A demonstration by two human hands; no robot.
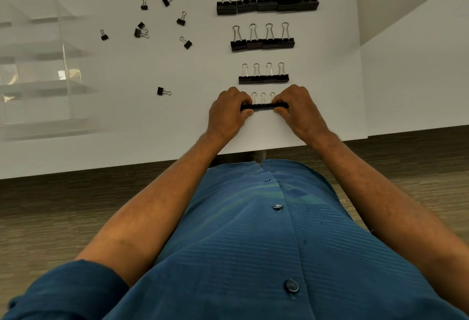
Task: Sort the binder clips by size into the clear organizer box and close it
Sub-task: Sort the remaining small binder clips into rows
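Black binder clips lie in rows by size on the white table [330, 71]: the largest row [267, 5] at the back, a medium row [262, 43] below it, a smaller row [264, 78] nearer me. My left hand [228, 111] and my right hand [299, 109] pinch the two ends of a nearest row of small clips [264, 106], pressing them together. Several tiny clips [142, 33] lie scattered to the left, with one apart [162, 91]. The clear organizer box [38, 66] stands at the far left, its compartments looking empty.
The table's front edge [127, 165] runs just below my hands, with dark wood-grain floor beneath. A curved white surface [418, 15] borders the table at the right. My blue shirt fills the lower frame.
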